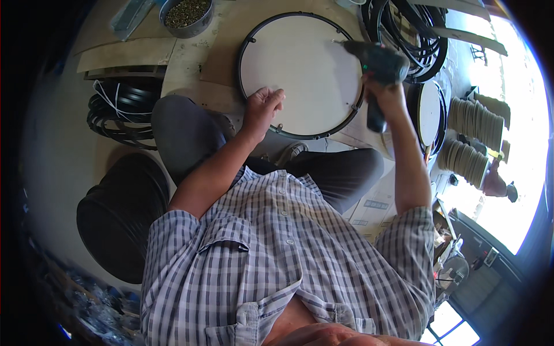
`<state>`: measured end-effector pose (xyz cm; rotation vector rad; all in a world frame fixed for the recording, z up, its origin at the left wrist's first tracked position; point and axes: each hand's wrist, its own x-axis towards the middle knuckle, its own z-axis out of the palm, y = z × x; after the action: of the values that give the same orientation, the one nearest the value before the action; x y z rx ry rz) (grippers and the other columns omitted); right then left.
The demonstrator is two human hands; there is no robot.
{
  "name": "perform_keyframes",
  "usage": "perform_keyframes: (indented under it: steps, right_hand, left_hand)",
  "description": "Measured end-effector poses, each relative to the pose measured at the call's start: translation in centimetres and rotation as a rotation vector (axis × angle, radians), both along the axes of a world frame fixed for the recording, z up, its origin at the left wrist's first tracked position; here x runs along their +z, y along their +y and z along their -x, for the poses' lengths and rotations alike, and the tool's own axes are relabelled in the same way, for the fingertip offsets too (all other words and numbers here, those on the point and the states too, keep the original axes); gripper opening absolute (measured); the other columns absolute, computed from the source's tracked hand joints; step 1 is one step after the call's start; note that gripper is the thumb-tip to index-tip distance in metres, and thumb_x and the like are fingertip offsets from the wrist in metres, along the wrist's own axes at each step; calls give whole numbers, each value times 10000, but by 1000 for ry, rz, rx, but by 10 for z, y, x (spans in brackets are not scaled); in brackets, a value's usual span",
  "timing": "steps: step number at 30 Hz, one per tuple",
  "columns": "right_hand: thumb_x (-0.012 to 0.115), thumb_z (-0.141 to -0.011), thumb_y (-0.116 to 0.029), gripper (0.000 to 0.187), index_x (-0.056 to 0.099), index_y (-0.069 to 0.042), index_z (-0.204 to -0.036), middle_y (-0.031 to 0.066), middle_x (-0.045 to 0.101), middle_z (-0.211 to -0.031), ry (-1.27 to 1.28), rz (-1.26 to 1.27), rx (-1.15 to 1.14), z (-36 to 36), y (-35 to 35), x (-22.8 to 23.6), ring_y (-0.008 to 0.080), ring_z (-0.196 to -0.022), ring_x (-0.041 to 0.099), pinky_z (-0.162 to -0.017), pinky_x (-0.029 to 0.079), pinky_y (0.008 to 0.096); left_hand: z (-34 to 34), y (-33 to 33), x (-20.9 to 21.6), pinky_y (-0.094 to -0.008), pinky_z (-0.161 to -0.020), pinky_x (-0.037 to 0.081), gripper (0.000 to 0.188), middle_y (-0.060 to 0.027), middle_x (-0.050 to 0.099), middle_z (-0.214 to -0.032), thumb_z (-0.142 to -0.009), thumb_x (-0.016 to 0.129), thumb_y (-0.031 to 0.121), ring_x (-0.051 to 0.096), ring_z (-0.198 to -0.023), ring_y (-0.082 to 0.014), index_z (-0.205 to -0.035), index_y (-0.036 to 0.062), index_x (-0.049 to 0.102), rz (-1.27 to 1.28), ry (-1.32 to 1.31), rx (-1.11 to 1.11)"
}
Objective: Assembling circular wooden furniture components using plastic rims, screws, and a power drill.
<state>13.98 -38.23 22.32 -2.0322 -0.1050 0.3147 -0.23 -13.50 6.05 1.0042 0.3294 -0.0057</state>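
Note:
A round, pale board [300, 72] with a black rim [239, 70] lies in front of my legs. Small dark clips sit at intervals along this rim. My right hand [383, 92] is wrapped round the grip of a cordless drill [385, 64], which is held over the board's right side. The drill's tip points left, above the board's upper right part; whether it touches anything is unclear. Over the near left edge of the board, my left hand [264, 105] is closed, fingers pinched together. What it holds, if anything, is hidden.
A grey bowl [189, 31] of small brass-coloured pieces stands at the far left. Black coiled strips [128, 118] lie left, with more hoops [430, 49] at far right. A dark stack of round pieces [124, 219] stands by my left side. Pale round stacks [476, 122] are farther right.

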Motion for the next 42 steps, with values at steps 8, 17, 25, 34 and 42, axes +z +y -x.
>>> perform_keyframes:
  steps: [8, 17, 25, 34, 42]
  right_hand:
    - [785, -812, -159, 193, 634, -58, -876, 33, 600, -659, 63, 188, -51, -66, -3, 35, 158, -508, 595, -489, 494, 305]
    - [783, -813, -182, 199, 632, -63, -863, 32, 603, -666, 75, 280, 0, -71, -5, 49, 148, -527, 592, -521, 501, 300]
    - [746, -840, -249, 223, 623, -89, -745, 25, 600, -629, 210, 563, 184, -110, 1, 79, 146, -533, 593, -538, 469, 295]
    - [714, -864, -333, 299, 698, -36, -889, 114, 692, -703, -172, 1141, 425, -99, 19, 90, 237, -587, 678, -584, 529, 358]
    - [628, -857, -247, 320, 629, -157, -1164, 164, 724, -979, -551, 1092, 165, -28, -10, 7, 373, -963, 682, -813, 526, 479]
  left_hand:
    - [8, -8, 15, -221, -530, 346, 245, 39, 549, -653, -966, 648, 212, 434, -575, -19, -770, 74, 596, -73, -28, -52]
    - [14, -14, 23, -227, -592, 405, 204, 11, 583, -677, -968, 636, 170, 495, -616, -39, -815, 36, 614, -125, -64, -24]
    - [20, -11, 21, -221, -596, 399, 188, 21, 587, -693, -971, 630, 169, 479, -617, -29, -835, 39, 618, -108, -52, -29]
    - [32, -13, 29, -218, -589, 374, 184, 51, 528, -693, -990, 619, 188, 439, -623, -26, -873, 46, 605, -164, -100, -51]
    - [37, 8, 3, -233, -638, 400, 169, 40, 545, -768, -974, 635, 211, 474, -711, -41, -948, 45, 621, -383, -107, 126]
